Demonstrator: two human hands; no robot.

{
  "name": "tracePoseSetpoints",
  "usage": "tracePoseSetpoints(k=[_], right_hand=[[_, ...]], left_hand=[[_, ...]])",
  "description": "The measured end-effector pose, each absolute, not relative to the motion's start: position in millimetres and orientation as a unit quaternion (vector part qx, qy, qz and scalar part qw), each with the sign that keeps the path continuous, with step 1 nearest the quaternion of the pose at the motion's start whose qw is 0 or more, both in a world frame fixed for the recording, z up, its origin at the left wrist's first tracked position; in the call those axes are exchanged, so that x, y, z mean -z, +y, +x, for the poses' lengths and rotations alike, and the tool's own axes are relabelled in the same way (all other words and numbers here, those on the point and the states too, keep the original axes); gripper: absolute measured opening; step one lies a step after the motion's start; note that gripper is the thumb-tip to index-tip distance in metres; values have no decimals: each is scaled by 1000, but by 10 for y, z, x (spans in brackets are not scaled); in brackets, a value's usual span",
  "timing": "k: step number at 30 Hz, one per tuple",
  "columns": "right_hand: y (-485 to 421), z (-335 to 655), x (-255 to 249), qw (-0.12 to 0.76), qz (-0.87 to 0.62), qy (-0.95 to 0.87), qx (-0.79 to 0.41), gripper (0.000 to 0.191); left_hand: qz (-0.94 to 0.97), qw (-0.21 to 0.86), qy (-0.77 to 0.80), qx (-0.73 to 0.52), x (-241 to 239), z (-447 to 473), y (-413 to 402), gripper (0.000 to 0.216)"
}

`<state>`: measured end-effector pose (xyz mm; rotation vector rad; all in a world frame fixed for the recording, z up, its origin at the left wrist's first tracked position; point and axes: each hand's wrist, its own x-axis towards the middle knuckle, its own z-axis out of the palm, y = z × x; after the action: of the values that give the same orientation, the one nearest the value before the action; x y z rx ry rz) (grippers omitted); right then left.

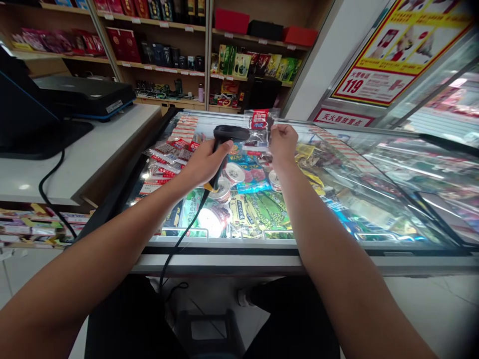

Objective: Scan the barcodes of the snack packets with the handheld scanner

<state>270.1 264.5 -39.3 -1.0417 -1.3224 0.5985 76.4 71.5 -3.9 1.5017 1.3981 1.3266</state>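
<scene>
My left hand (207, 160) is wrapped round the grip of a black barcode scanner (231, 132), whose head faces right. Its cable hangs down over the front of the glass-topped freezer. In my right hand (284, 144), the fingers pinch the right edge of a clear snack packet (258, 127) with a red label, held up just right of the scanner head. The two do not appear to touch. On the left of the freezer top lie several similar red-labelled packets (164, 159). Beneath both hands, ice cream tubs (235, 173) and colourful wrapped packs show in the freezer.
The chest freezer (232, 244) stretches to the right. A white counter (123, 134) at left carries a black scale (86, 94) and a dark screen. Shelves (160, 65) with boxed goods stand behind. Below is a dark stool (209, 329) between my legs.
</scene>
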Motion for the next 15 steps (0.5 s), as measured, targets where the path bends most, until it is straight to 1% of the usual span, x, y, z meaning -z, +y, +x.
tracePoseSetpoints(k=[2, 4, 5, 7, 8, 9, 10, 11, 13, 14, 15], right_hand=[[2711, 2869, 411, 586, -523, -580, -214, 10], [2723, 3035, 424, 507, -599, -598, -163, 13], [2707, 3097, 425, 464, -631, -609, -127, 19], [2642, 3145, 413, 403, -661, -632, -37, 39], [2594, 3119, 399, 392, -654, -647, 3, 46], [2537, 3058, 384, 391, -632, -669, 29, 49], [2468, 2964, 370, 394, -599, -697, 30, 47], [2387, 2842, 361, 397, -557, -730, 6, 41], [2182, 2550, 373, 379, -481, -783, -112, 34], [2063, 2398, 396, 361, -463, -790, -176, 36], [1941, 2255, 429, 334, -453, -796, -224, 42]], left_hand=[[560, 347, 544, -520, 26, 725, 743, 37], [549, 352, 545, -527, 10, 685, 765, 37], [546, 349, 547, -530, 2, 664, 775, 38], [539, 338, 556, -535, -11, 625, 795, 40], [535, 334, 559, -539, -14, 606, 806, 40], [531, 331, 561, -541, -14, 589, 818, 40], [529, 329, 563, -543, -9, 573, 831, 40], [529, 326, 564, -544, -2, 559, 845, 41], [533, 317, 566, -543, 21, 538, 871, 42], [537, 310, 568, -541, 33, 532, 882, 43], [540, 305, 569, -539, 44, 529, 889, 44]])
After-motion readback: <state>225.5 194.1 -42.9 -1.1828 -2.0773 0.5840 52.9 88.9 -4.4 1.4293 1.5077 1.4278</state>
